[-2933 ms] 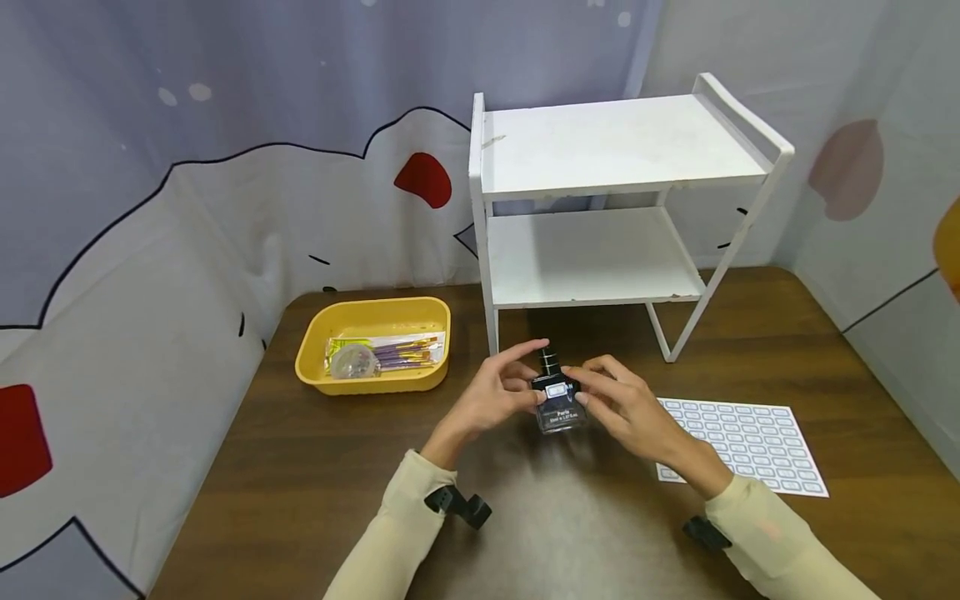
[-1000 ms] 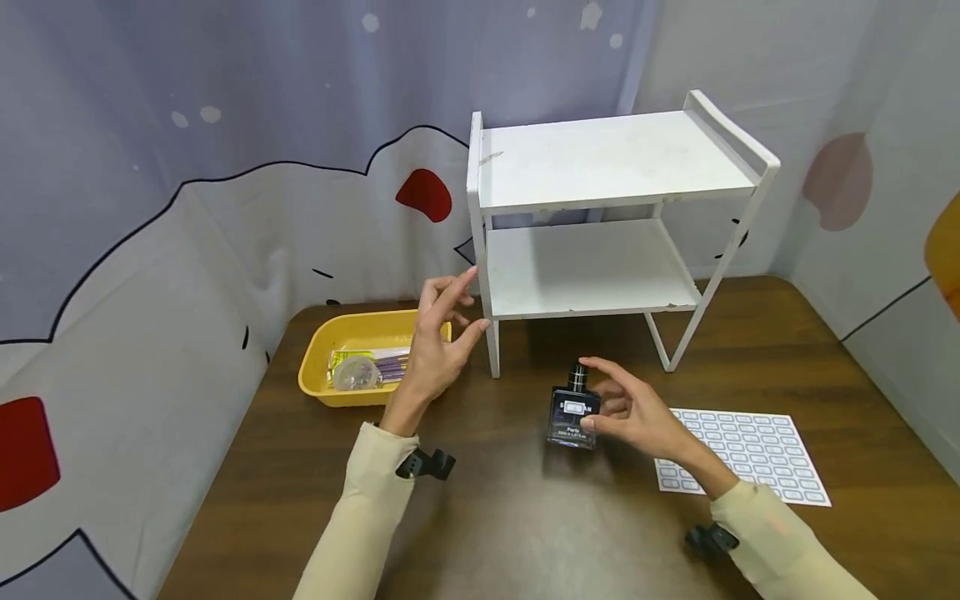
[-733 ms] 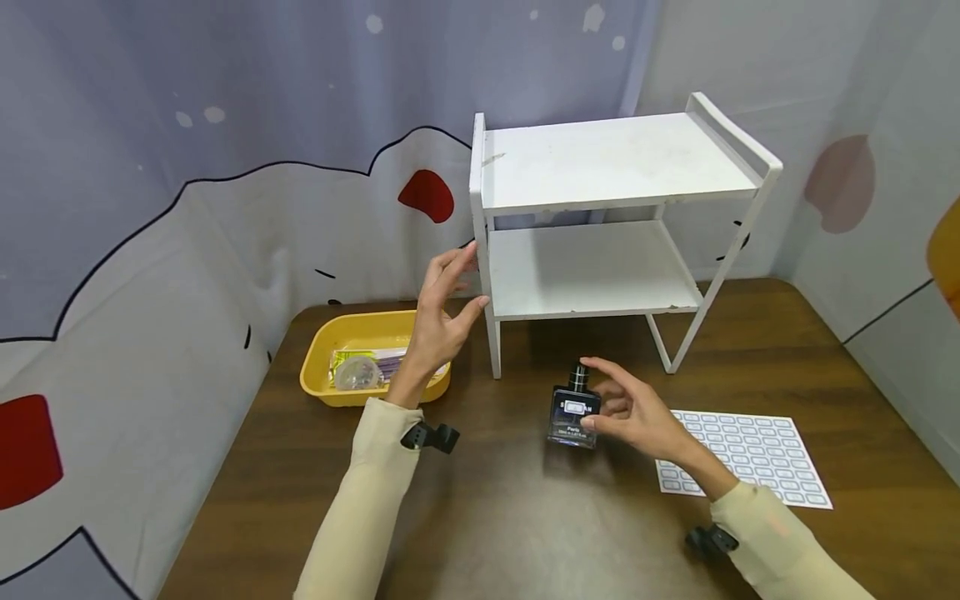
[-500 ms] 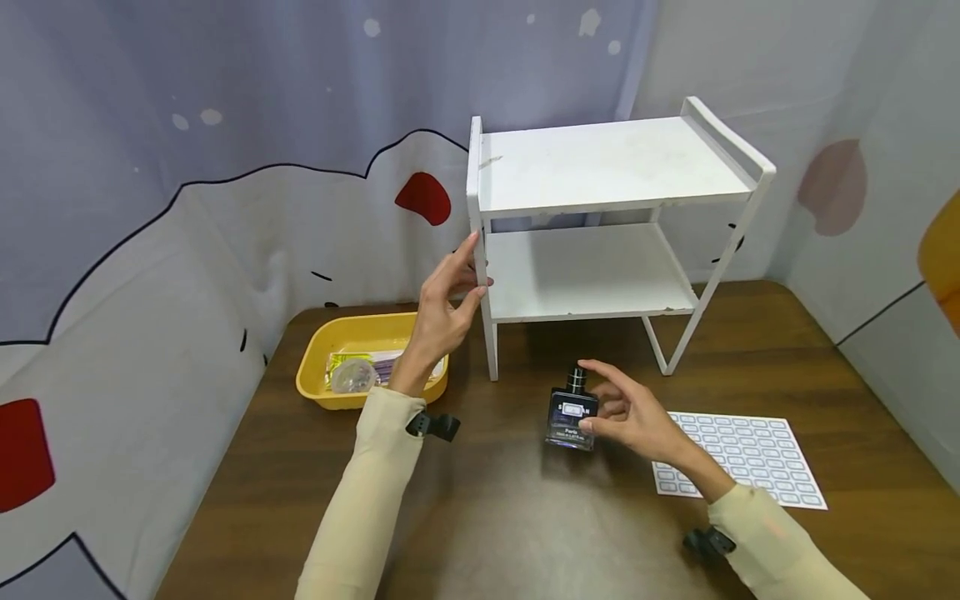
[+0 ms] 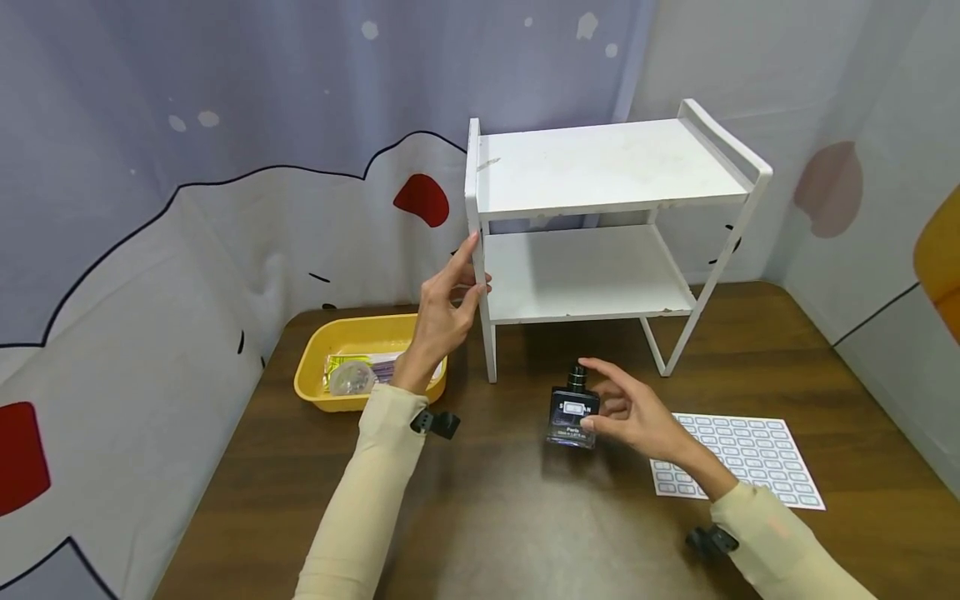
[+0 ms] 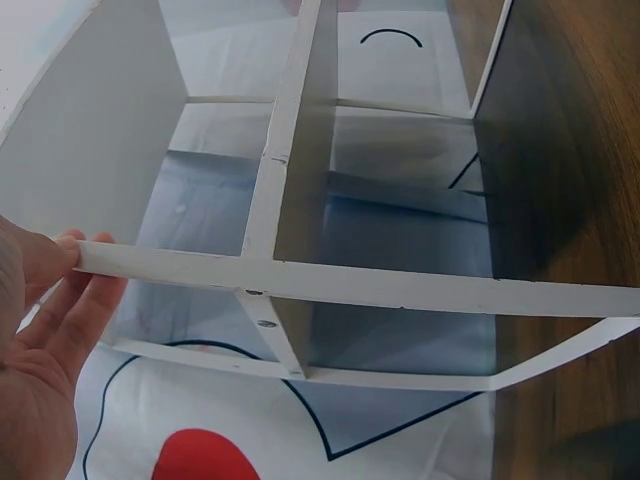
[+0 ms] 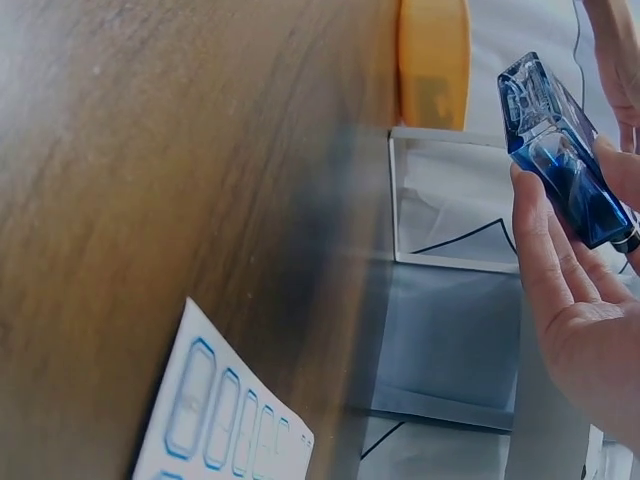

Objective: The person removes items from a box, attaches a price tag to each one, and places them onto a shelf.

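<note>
In the head view, my right hand [image 5: 630,412] pinches a dark perfume bottle [image 5: 561,427] between thumb and fingers. A small white label sits on the bottle's front, and its black cap points up. Seen from the right wrist, the blue-tinted perfume bottle [image 7: 565,160] is held off the table in the right hand [image 7: 590,320]. My left hand [image 5: 438,321] grips the front left upright of a white two-tier rack [image 5: 592,275]. Up close in the left wrist view, thumb and fingers of the left hand [image 6: 60,340] close around that white upright [image 6: 400,290].
A yellow basket [image 5: 322,398] left of the rack holds purple-handled brushes in a packet and a clear round item [image 5: 352,378]. A sheet of blue-bordered labels [image 5: 757,454] lies on the brown table [image 5: 525,533], partly under my right forearm. Printed curtains hang behind.
My left hand has let go of the bottle, moved up and left, and taken hold of the rack's upright. My right hand now holds the bottle alone, slightly further right.
</note>
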Demonstrator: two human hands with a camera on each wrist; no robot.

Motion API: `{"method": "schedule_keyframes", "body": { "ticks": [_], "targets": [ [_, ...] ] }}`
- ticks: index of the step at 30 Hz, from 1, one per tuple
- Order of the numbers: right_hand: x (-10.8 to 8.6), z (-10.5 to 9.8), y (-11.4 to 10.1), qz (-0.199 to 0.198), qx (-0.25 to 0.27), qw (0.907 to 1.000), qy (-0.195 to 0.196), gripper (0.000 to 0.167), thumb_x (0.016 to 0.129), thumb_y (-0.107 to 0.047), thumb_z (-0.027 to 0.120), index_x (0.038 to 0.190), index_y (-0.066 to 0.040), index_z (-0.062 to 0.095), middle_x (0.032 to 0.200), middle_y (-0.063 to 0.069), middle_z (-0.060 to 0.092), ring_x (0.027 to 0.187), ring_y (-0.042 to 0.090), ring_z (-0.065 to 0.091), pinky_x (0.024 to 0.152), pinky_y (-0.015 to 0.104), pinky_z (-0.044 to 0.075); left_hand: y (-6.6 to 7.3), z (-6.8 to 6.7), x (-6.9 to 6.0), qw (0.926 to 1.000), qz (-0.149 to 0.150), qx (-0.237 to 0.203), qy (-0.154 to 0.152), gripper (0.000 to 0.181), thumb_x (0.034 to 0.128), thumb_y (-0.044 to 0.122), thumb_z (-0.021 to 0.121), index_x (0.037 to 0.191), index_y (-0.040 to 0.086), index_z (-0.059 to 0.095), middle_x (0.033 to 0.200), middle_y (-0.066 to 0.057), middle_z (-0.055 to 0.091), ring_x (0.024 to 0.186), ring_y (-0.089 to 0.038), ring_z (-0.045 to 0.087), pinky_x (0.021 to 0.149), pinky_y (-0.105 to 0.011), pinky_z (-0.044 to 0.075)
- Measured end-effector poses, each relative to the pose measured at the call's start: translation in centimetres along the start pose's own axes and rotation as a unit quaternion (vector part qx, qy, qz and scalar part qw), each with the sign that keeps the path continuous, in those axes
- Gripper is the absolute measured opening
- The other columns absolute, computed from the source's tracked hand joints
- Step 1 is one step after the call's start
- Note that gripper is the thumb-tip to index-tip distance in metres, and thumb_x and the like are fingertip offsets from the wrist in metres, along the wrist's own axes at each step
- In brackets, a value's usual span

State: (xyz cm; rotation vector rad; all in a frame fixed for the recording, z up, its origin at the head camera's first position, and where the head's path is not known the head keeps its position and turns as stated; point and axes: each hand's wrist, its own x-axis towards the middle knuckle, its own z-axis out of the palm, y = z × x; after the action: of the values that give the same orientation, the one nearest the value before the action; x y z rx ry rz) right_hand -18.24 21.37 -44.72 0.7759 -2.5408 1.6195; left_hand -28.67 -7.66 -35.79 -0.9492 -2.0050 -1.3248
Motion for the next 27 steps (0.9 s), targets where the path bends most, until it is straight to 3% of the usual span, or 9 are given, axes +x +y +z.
{"method": "schedule_keyframes", "body": {
  "ticks": [4, 10, 19, 24, 27],
  "targets": [
    [0.1, -0.6, -0.5, -0.004, -0.01, 0.9999, -0.003, 0.076, 0.084, -0.005, 0.078, 0.15, -0.008, 0.04, 0.117, 0.026, 0.064, 0.087, 0.018, 0.069, 0.077, 0.029, 0.06, 0.1, 0.0, 0.0, 1.0, -0.004, 0.005, 0.001, 0.065, 0.091, -0.011, 0.062, 0.15, 0.002, 0.04, 0.092, -0.022, 0.068, 0.083, -0.034, 0.072, 0.079, -0.045, 0.061],
    [0.4, -2.3, -2.1, -0.014, -0.041, 0.999, 0.007, 0.074, 0.089, -0.005, 0.074, 0.153, -0.014, 0.038, 0.128, 0.026, 0.058, 0.104, 0.032, 0.067, 0.081, 0.03, 0.059, 0.1, 0.0, 0.0, 0.9999, -0.009, 0.012, 0.002, 0.066, 0.0909, -0.01, 0.063, 0.151, 0.004, 0.04, 0.091, -0.02, 0.066, 0.084, -0.033, 0.072, 0.079, -0.045, 0.061],
    [1.8, -6.0, -6.0, -0.084, -0.085, 0.9912, 0.056, 0.077, 0.083, 0.009, 0.073, 0.15, -0.01, 0.041, 0.116, 0.024, 0.065, 0.09, 0.002, 0.067, 0.077, 0.017, 0.056, 0.0, -0.1, 0.1, 0.9998, -0.014, 0.008, 0.006, 0.066, 0.0903, -0.011, 0.063, 0.15, 0.004, 0.041, 0.089, -0.021, 0.067, 0.081, -0.034, 0.071, 0.077, -0.05, 0.061],
    [2.5, -7.8, -8.5, -0.104, -0.096, 0.9877, 0.066, 0.079, 0.082, 0.012, 0.073, 0.15, -0.012, 0.04, 0.116, 0.025, 0.067, 0.086, 0.001, 0.069, 0.071, 0.018, 0.056, 0.1, -0.1, 0.1, 0.9999, -0.01, 0.006, 0.004, 0.066, 0.0903, -0.012, 0.062, 0.15, 0.005, 0.041, 0.088, -0.021, 0.067, 0.08, -0.034, 0.07, 0.076, -0.051, 0.061],
    [2.8, -8.8, -10.0, -0.113, -0.114, 0.9842, 0.074, 0.081, 0.082, 0.013, 0.072, 0.151, -0.013, 0.04, 0.115, 0.019, 0.067, 0.085, 0.001, 0.069, 0.07, 0.017, 0.054, 0.1, -0.1, 0.1, 1.0, -0.009, 0.003, 0.004, 0.067, 0.0898, -0.012, 0.063, 0.15, 0.005, 0.041, 0.088, -0.021, 0.066, 0.08, -0.034, 0.07, 0.076, -0.052, 0.061]
  ]
}}
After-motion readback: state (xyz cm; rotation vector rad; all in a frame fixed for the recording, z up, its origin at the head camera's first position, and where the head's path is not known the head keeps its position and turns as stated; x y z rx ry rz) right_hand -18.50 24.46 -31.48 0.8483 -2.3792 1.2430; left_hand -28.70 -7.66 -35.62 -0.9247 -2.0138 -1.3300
